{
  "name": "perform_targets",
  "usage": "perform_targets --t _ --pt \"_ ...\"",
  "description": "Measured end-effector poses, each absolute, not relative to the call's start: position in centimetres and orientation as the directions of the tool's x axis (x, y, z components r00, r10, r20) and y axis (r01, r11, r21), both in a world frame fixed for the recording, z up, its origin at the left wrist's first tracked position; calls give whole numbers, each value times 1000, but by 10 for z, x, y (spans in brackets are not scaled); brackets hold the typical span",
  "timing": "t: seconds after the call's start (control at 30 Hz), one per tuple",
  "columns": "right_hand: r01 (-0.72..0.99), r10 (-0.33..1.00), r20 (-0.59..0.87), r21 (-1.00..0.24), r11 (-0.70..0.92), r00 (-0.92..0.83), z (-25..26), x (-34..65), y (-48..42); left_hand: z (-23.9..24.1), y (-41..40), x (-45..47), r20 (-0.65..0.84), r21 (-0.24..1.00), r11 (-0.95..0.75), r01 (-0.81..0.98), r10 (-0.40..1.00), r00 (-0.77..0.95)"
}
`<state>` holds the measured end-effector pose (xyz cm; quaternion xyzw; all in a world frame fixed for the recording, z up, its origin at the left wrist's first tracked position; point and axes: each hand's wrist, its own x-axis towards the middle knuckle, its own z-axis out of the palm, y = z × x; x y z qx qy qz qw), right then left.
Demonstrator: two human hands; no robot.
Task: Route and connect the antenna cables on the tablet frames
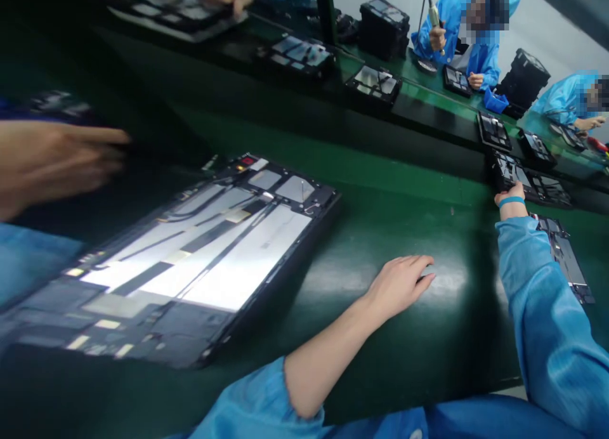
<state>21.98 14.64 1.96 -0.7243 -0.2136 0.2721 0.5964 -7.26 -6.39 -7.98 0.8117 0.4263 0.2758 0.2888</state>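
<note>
My left hand (399, 285) rests on the green tabletop (380, 223), fingers stretched forward and thumb apart, with nothing in it. Reaching far to the right, my right hand (512, 193) grips the near edge of an opened tablet (508, 167) on the raised ledge; its fingertips are partly hidden. A blue band circles that wrist. Beside the right forearm another opened tablet (566, 255) lies on the table, partly covered by the sleeve. Left of my left hand is a large opened tablet (228, 248) with silvery battery panels and dark ribbon cables.
A co-worker's blurred hand (57, 163) is at the left edge. More opened tablets (375, 84) lie along the ledge. Across it, a person in blue (485, 58) holds an electric screwdriver (433, 17). Black stacked trays (384, 30) and a blue bin (495, 101) stand there.
</note>
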Motion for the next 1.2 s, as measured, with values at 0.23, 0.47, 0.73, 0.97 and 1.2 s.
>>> perform_targets --t 0.23,0.47,0.73,0.97,1.2 --pt "-510 638 -474 -848 -146 607 26 163 112 -84 -64 -76 179 834 -337 436 914 364" --pt "-695 737 -579 -687 -211 349 -1 99 -39 -75 -56 -91 -54 979 64 193 997 -57" --pt "-355 595 -761 -497 -792 -261 -13 128 -232 -59 -86 -84 -193 913 147 380 978 84" --pt "359 756 -387 -908 -214 -528 19 180 -187 -19 -144 -86 -104 447 -291 846 922 373" --pt "910 984 161 -392 136 -78 -17 126 -22 10 -133 -33 -336 121 -365 923 860 384"
